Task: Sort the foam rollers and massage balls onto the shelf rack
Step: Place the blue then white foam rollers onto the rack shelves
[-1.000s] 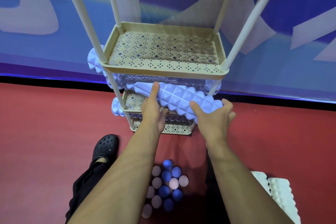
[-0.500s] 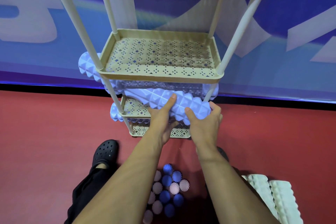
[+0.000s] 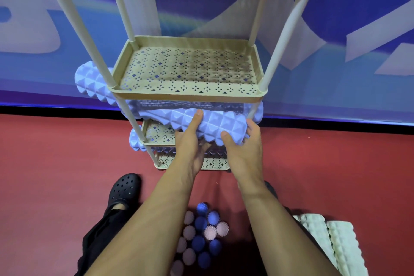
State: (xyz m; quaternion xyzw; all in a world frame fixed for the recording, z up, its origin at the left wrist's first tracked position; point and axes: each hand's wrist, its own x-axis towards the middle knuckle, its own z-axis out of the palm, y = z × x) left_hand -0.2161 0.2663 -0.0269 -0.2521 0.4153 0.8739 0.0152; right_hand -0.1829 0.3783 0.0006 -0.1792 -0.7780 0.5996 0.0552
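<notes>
A beige perforated shelf rack [image 3: 188,97] stands on the red floor against a blue banner. I hold a lilac knobbed foam roller [image 3: 220,125] with both hands, partly under the empty upper tray. My left hand [image 3: 191,139] supports it from below, thumb on top. My right hand [image 3: 244,145] grips its right end. Another lilac roller [image 3: 94,82] lies on the same tier behind it, sticking out to the left. A third roller [image 3: 135,140] rests one tier lower. Spiky blue and pink massage balls [image 3: 202,234] lie in a pile between my arms.
Two pale green foam rollers [image 3: 331,244] lie on the floor at the lower right. My foot in a black clog [image 3: 124,190] is at the left of the balls. The rack's poles [image 3: 277,51] rise around the tray.
The roller has slid leftward and deeper under the upper tray. Both hands moved with it toward the rack.
</notes>
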